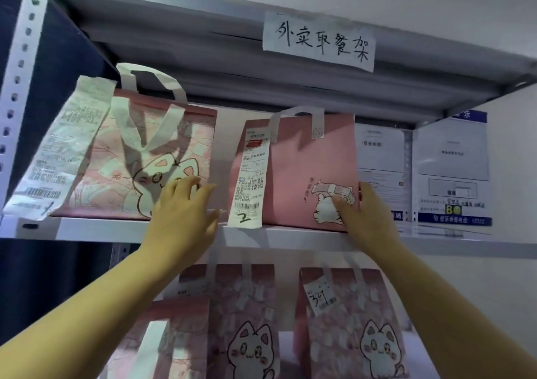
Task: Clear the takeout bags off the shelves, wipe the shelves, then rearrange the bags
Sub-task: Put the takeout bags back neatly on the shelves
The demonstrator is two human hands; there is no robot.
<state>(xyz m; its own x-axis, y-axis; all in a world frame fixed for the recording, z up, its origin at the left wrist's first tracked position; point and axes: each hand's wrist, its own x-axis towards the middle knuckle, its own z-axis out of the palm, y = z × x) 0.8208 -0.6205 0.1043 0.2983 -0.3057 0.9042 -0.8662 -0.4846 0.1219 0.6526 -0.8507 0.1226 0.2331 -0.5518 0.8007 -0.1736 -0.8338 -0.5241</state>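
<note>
Gap between patterned bag [98,175], plain bag [308,151] passable; shelf [232,67] overhead probably tight.

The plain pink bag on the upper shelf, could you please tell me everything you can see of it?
The pink bag stands upright on the grey metal shelf, smooth and matte, with pale strap handles on top and a cartoon cat printed low on its front. A long white receipt marked 2 hangs down its left edge. The right hand grips its lower right corner, thumb on the front.
</note>
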